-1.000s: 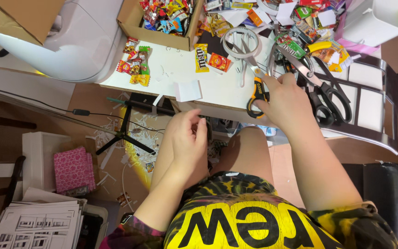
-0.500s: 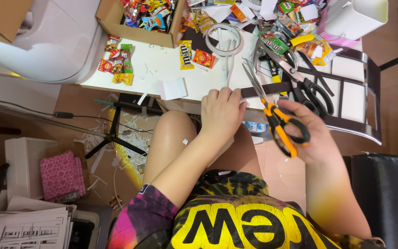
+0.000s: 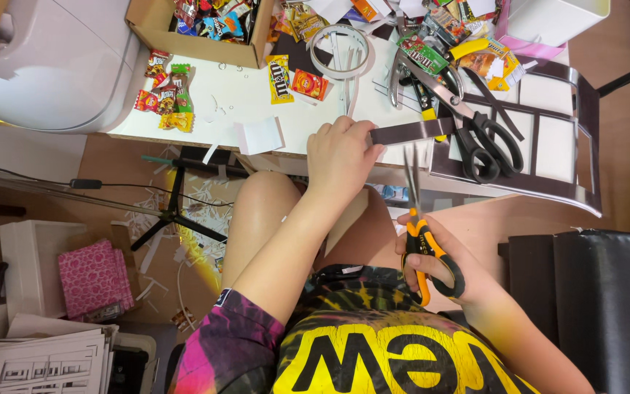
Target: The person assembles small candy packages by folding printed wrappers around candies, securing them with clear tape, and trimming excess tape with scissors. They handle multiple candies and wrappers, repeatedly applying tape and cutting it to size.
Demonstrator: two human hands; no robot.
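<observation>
Where black scissors (image 3: 486, 142) lie, candy clutter (image 3: 165, 95).

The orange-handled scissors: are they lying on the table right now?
No: the orange-handled scissors are gripped in the right hand below the table edge, blades pointing up toward the dark strip that the left hand holds.

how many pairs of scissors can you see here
2 for certain. The orange-handled scissors are in the right hand, blades up by the dark strip that the left hand holds. The black-handled scissors lie on the table. Clutter may hide more.
</observation>
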